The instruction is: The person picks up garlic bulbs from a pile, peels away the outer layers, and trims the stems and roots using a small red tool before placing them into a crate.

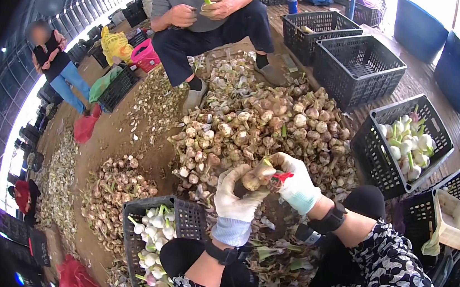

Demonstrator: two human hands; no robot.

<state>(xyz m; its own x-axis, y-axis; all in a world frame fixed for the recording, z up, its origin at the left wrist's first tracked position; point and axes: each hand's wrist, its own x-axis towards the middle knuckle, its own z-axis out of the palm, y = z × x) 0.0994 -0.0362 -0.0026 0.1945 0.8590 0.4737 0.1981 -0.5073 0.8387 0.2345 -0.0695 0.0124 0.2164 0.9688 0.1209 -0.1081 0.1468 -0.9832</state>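
My left hand (237, 200), in a white glove, is closed around an unpeeled garlic bulb (254, 181) with a short thick stem. Pressed close beside it, my right hand (297, 188), also gloved, has its fingers curled at the stem. A small red tool (282, 176) shows in the right hand; its working end is hidden. Just beyond both hands spreads a large heap of brown, unpeeled garlic (266, 119). Below them, between my knees, lie loose skins and leaf scraps (285, 258).
Crates of peeled white garlic stand at my left, the left crate (191, 218), and at my right, the right crate (373, 144). A co-worker (204, 15) sits opposite, holding a green stem. Another person (53, 60) stands far left. More black crates (359, 67) and a white tub (453, 219) are at right.
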